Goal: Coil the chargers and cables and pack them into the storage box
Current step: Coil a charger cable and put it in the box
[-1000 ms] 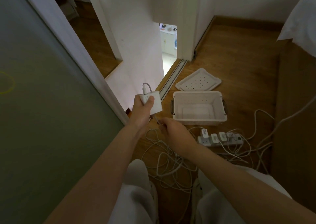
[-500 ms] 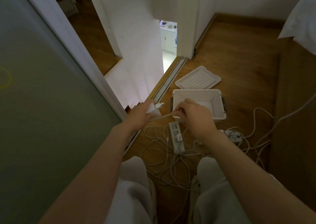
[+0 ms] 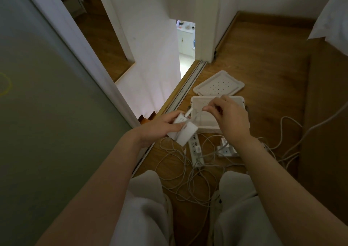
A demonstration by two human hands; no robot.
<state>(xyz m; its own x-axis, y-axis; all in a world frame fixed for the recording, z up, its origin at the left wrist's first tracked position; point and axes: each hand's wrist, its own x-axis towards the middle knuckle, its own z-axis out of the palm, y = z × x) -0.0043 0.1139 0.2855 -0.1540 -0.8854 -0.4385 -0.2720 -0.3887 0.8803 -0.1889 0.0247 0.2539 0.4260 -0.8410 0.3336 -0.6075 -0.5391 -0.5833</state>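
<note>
My left hand grips a white square charger, held low over the floor just left of the white storage box. The charger's thin white cable runs up from its plug to my right hand, which pinches it between thumb and fingertips above the open box. The rest of that cable hangs down into a tangle of white cables on the wooden floor between my knees.
The box's perforated lid lies just behind it. Two white power strips lie in front of the box among the cables. A sliding-door track runs at left, a wooden bed frame stands at right.
My left hand has turned the charger and lowered it slightly. My right hand has risen and moved right over the box, drawing the cable out from the charger.
</note>
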